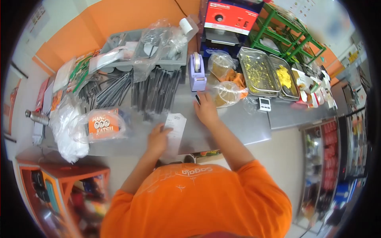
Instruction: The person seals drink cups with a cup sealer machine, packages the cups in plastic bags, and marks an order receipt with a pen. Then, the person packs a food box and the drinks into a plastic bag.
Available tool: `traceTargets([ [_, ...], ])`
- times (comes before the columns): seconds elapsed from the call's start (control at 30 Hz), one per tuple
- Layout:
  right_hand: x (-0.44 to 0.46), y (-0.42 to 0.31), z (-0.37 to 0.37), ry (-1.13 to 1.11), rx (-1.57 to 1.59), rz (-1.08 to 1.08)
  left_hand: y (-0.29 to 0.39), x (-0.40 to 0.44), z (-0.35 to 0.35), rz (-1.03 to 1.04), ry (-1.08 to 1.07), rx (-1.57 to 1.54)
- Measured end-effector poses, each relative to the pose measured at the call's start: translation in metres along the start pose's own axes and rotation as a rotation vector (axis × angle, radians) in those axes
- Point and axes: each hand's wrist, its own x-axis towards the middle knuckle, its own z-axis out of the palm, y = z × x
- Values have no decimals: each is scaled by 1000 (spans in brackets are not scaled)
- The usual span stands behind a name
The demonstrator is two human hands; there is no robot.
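My left hand (157,140) is at the front of the steel counter, its fingers closed on the left edge of a white printed receipt (177,123). The lower part of that paper hangs towards my body. Farther forward and to the right, my right hand (206,109) has its fingers closed around a small black object (198,99), too small to name. Just beyond it stands a lilac tape dispenser (197,75) with a roll of tape. A clear plastic bag with brownish contents (225,94) lies right of this hand.
Bundles of dark wrapped straws (156,91) and grey bins (137,47) fill the back left. An orange printed package (104,123) and white plastic bags (69,129) lie left. A red-fronted machine (230,18), metal trays of yellow food (258,73) and a small timer (264,104) stand right.
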Motion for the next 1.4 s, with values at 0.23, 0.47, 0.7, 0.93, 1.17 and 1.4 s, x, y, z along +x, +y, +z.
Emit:
traceTargets([
  [0.23,119,56,63,66,424,692,15,-3,-3,-141,253,31],
  [0.47,99,33,48,528,497,467,-4,18,-31,-243,-116,-52],
  [0.7,50,64,77,351,716,561,-2,21,-30,-260,-168,-51],
  [0.93,31,30,49,223,688,485,-5,-21,-102,179,325,-464],
  [1.17,48,-172,-20,-739,1192,-309,-104,-29,-242,-266,357,-663],
  [1.4,45,-294,106,-1295,1152,-282,-227,-31,-155,-180,343,-250],
])
